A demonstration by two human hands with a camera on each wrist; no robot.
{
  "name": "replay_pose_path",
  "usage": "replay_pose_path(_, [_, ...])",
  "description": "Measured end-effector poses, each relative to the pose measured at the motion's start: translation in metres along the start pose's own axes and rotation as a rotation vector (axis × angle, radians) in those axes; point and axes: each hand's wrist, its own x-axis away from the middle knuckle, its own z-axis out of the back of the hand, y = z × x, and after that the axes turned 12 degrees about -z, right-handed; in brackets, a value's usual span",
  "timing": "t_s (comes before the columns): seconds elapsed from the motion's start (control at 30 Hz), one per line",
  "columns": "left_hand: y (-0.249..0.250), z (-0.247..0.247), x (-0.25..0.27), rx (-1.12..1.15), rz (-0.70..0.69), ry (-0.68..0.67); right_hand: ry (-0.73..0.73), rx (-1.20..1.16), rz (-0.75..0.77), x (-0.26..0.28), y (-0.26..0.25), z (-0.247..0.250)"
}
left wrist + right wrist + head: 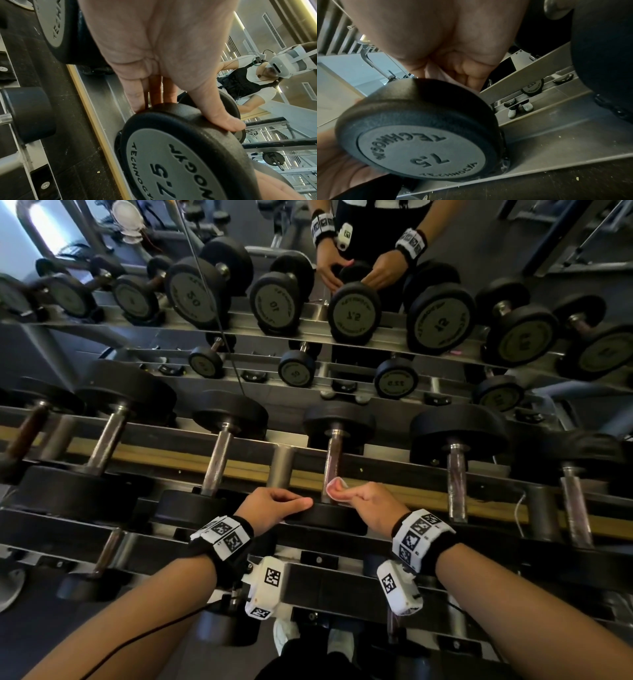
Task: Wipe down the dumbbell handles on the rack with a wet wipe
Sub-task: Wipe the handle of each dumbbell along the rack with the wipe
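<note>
Gym rack [394, 465]: left hand [274, 505] curled round "TECHNOGYM 7.5" dumbbell [325, 522], right hand [373, 505] round wet wipe [334, 486].

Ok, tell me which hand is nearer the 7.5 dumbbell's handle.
Right. The right hand holds the wet wipe at the near end of the handle; the left hand grips the near head, to its left.

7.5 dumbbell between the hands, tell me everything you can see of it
The 7.5 dumbbell lies across the rack, handle pointing away from the person. It has two round black rubbery heads; the near one's grey face reads 7.5 and TECHNOGYM. The metal handle looks dull and reddish. The left hand grips the near head's rim; the right hand holds a pinkish wet wipe at the handle's near end.
</note>
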Motion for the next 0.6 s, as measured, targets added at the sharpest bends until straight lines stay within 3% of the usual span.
replay_pose_path(0.17, [0.001, -0.001, 0.001, -0.014, -0.004, 0.001, -0.042, -0.15, -0.136, 0.001, -0.005, 0.015])
replay_pose_path(0.27, [0.0, 0.0, 0.002, -0.011, -0.001, -0.001, 0.095, -0.42, -0.219, -0.009, -0.006, 0.031])
replay_pose_path(0.37, [0.0, 0.0, 0.002, -0.018, 0.002, 0.005, 0.189, -0.54, -0.319, -0.02, -0.016, 0.042])
replay_pose_path(0.6, [-0.002, 0.0, 0.0, -0.043, 0.026, 0.009, 0.008, -1.061, -0.301, -0.03, -0.057, 0.022])
